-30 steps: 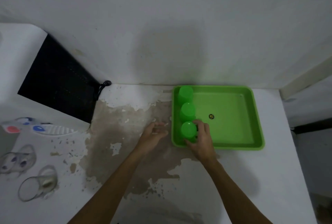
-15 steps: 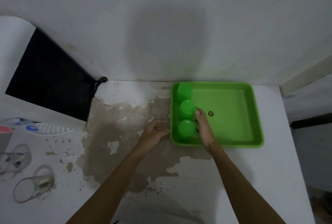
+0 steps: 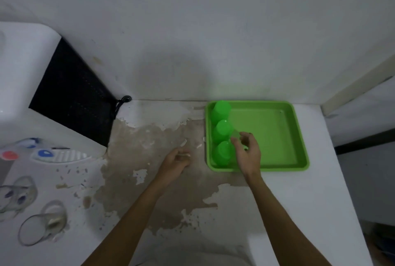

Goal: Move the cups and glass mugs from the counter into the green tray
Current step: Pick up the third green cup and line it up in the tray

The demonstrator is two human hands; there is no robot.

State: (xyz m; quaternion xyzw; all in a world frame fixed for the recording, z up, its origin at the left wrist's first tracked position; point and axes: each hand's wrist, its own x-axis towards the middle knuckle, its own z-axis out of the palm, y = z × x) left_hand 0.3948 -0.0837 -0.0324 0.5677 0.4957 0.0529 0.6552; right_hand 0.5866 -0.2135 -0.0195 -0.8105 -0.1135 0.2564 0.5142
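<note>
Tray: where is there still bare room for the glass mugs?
Tray: free from the three cups along its left wall to the right wall, front to back. The left column is full; the right hand hangs over the near-left part.

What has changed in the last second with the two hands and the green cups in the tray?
The right hand let go of the nearest green cup and lifted away to the right; it now hovers open over the green tray. The left hand stayed on the counter beside the tray. The three cups kept their row along the tray's left wall, and the two glass mugs still lie at the far left.
</note>
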